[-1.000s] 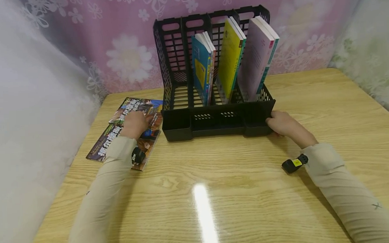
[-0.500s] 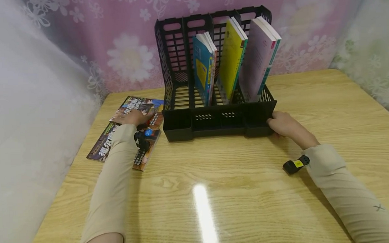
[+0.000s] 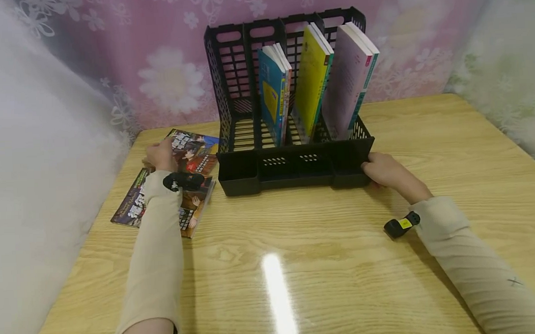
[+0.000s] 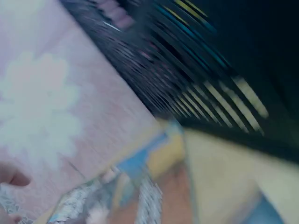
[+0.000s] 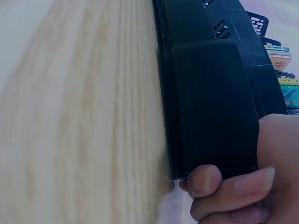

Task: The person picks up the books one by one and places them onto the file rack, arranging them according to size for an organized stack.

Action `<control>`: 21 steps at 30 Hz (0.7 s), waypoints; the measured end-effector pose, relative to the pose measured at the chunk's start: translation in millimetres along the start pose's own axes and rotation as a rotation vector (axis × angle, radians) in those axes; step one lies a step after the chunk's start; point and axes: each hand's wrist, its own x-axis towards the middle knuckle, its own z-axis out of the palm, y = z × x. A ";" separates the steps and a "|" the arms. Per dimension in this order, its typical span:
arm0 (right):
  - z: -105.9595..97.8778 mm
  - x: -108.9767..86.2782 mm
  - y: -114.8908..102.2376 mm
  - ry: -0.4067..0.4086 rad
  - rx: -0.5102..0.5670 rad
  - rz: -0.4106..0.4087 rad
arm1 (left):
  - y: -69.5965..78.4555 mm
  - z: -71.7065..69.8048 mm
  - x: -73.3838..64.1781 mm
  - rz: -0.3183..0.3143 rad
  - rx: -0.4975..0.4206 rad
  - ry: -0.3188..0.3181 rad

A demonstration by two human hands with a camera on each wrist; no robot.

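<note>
On the left of the table, my left hand (image 3: pixel 161 155) is at the left edge of the upper comic book (image 3: pixel 196 152). In the left wrist view its fingers (image 4: pixel 11 175) show apart at the frame's edge, beside the blurred comic book (image 4: pixel 159 191). A second comic book (image 3: pixel 129 206) lies nearer me, partly covered by my forearm. My right hand (image 3: pixel 384 170) grips the front right corner of a black desktop book rack (image 3: pixel 294 181). In the right wrist view, curled fingers (image 5: pixel 205 179) wrap the lower corner of the rack (image 5: pixel 215 107).
Upright in the rack's compartments stand blue books (image 3: pixel 271 95), a yellow book (image 3: pixel 310 82) and lilac books (image 3: pixel 346 80). The wooden table (image 3: pixel 333 263) meets a pink floral curtain (image 3: pixel 171 82) behind. A pale wall covering (image 3: pixel 37 170) closes off the left side.
My left hand has moved left across the upper comic book to its left edge, uncovering more of the cover. The right hand stays on the rack's corner.
</note>
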 end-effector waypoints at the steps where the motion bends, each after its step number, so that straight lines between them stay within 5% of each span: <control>1: 1.0 0.6 -0.3 -0.001 0.005 0.001 | 3.5 -1.8 0.4 -0.044 -0.140 0.046; 4: 1.8 2.2 -0.5 -0.001 0.006 0.003 | 14.8 -11.3 2.9 -0.167 -0.381 0.059; 8: 0.0 2.9 -1.4 0.003 0.000 0.000 | 22.8 -22.5 4.8 -0.326 -0.453 -0.060; 10: -1.0 2.6 -1.3 0.009 -0.004 0.002 | 23.4 -25.7 3.2 -0.373 -0.419 -0.120; 16: -0.5 0.5 0.0 0.001 0.005 0.011 | 10.2 -31.6 1.5 -0.293 -0.276 -0.252; 21: -0.8 -0.4 -2.6 -0.006 0.007 0.018 | 5.3 -43.2 9.2 -0.266 -0.211 -0.450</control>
